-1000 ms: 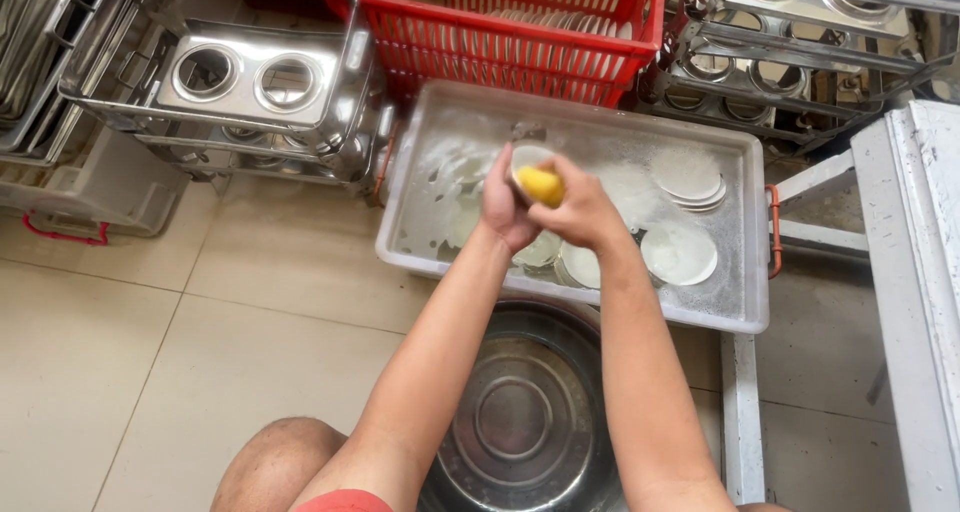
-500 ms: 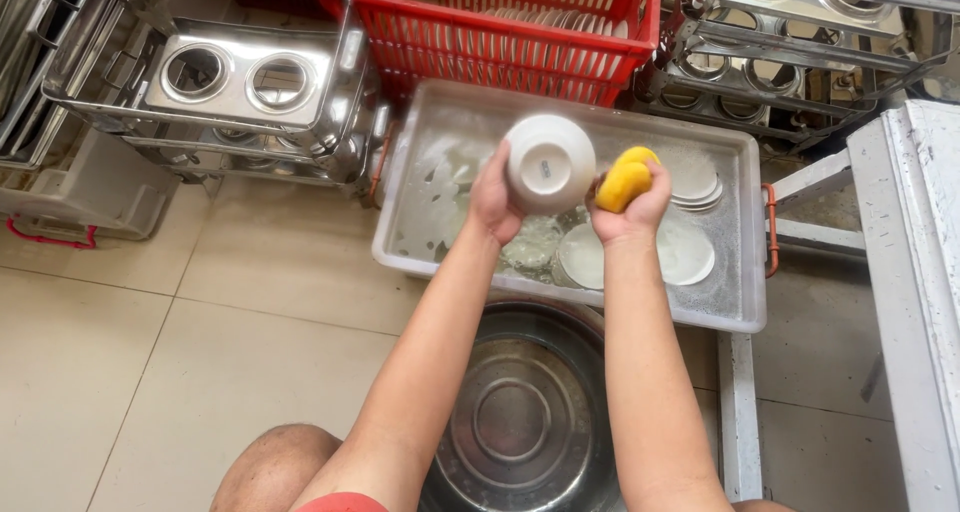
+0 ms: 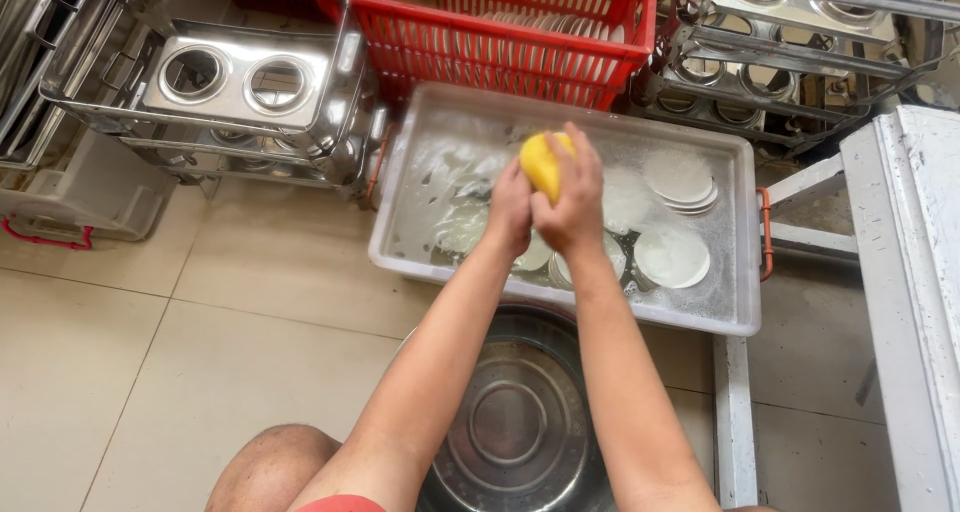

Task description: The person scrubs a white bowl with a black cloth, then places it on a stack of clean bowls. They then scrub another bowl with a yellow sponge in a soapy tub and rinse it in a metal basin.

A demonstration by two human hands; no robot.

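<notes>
Both hands meet over the middle of the frame. The right hand (image 3: 572,197) has its fingers (image 3: 578,164) curled tight around a yellow sponge (image 3: 541,162). The left hand (image 3: 508,212) is closed too, but what it holds is hidden. Below them, several white dishes (image 3: 672,255) lie in the soapy grey tub (image 3: 735,312), seemingly unwashed; the steel basin (image 3: 510,422) at the bottom holds none.

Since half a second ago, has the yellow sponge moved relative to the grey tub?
Yes. The yellow sponge in the right hand has shifted left, from near the stacked plates toward the middle of the grey tub.
</notes>
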